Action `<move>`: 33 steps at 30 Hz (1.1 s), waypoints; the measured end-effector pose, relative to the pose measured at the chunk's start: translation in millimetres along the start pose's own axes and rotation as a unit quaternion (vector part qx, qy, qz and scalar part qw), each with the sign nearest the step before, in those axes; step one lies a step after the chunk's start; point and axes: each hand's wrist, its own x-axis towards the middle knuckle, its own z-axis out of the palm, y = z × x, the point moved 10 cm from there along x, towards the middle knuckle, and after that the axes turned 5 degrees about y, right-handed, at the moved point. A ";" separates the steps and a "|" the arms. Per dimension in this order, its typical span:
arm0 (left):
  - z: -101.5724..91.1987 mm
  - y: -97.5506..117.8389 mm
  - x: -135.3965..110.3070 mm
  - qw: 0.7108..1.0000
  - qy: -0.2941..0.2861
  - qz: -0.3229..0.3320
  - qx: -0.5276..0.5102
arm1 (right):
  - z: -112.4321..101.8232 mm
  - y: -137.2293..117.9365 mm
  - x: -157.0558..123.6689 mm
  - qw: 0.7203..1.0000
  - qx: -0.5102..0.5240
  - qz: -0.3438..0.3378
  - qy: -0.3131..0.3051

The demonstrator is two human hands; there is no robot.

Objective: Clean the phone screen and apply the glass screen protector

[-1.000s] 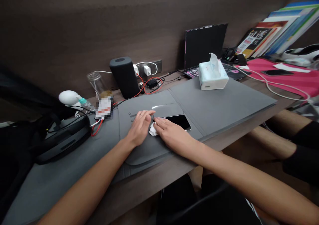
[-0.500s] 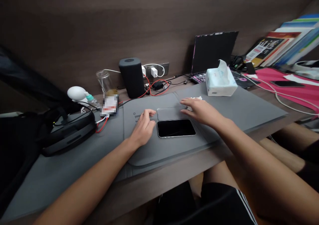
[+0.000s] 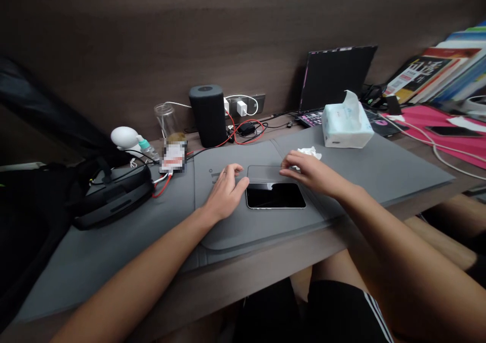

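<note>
A black-screened phone (image 3: 276, 196) with a silver edge lies face up on the grey mat. Just behind it is a clear screen protector (image 3: 261, 173), a thin see-through sheet with rounded corners. My right hand (image 3: 309, 173) pinches the protector's right end between thumb and fingertips. At the left end sits my left hand (image 3: 228, 193), open, thumb and forefinger apart near the sheet's edge and the phone's top left corner. A crumpled white tissue (image 3: 313, 153) lies behind my right hand, partly covered by it.
A tissue pack (image 3: 347, 127) stands at the back right, before a laptop (image 3: 337, 79). Behind the mat are a black speaker (image 3: 207, 117), red and black cables (image 3: 248, 132) and a glass jar (image 3: 167, 120). A black headset (image 3: 114, 201) lies left. Books (image 3: 429, 79) lean far right.
My right hand has drawn its fingers together at the protector's right end. My left thumb has come nearer the phone's corner. The whole view has shifted slightly.
</note>
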 end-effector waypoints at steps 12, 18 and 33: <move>24.2 24.4 -9.8 0.979 -0.130 0.125 0.094 | 19.5 -42.9 -68.4 0.994 0.029 -0.100 0.047; 23.7 22.7 -8.0 0.980 -0.124 0.124 0.089 | 25.7 -36.4 -72.2 0.996 0.036 -0.080 0.025; 23.6 27.4 -9.2 0.976 -0.134 0.144 0.095 | 31.0 -36.8 -73.5 0.997 0.013 -0.079 0.009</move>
